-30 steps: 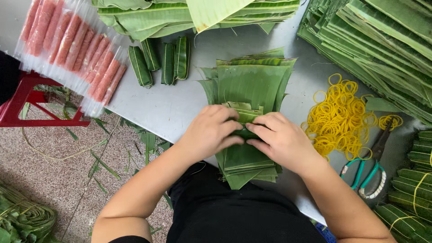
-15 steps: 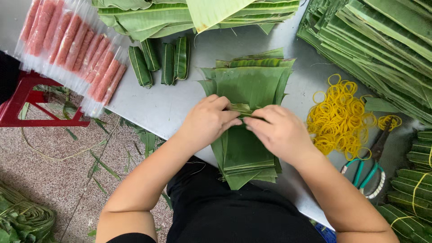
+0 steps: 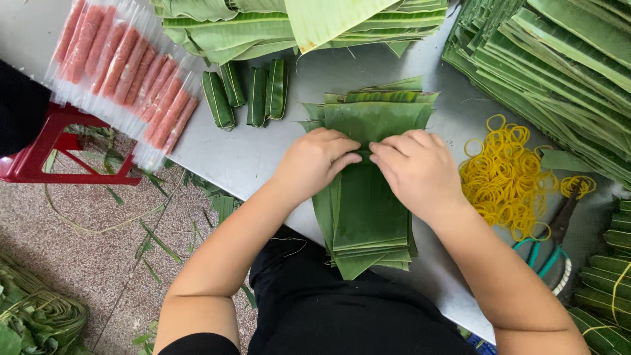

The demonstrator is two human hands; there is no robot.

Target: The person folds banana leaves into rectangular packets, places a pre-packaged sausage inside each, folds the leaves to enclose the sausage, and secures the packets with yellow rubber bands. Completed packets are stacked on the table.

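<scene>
Here, at the middle of the frame, the left hand [image 3: 315, 161] and the right hand [image 3: 417, 171] press fingertips together on a stack of cut green banana-leaf strips [image 3: 368, 210] lying on the grey metal table [image 3: 250, 154]; both hands are curled, pinching the top leaf. Just right lies a heap of yellow rubber bands [image 3: 503, 181]. Four small green leaf-wrapped rolls [image 3: 246, 95] sit above left, and pink sausages in clear plastic [image 3: 125, 72] fill the upper left
</scene>
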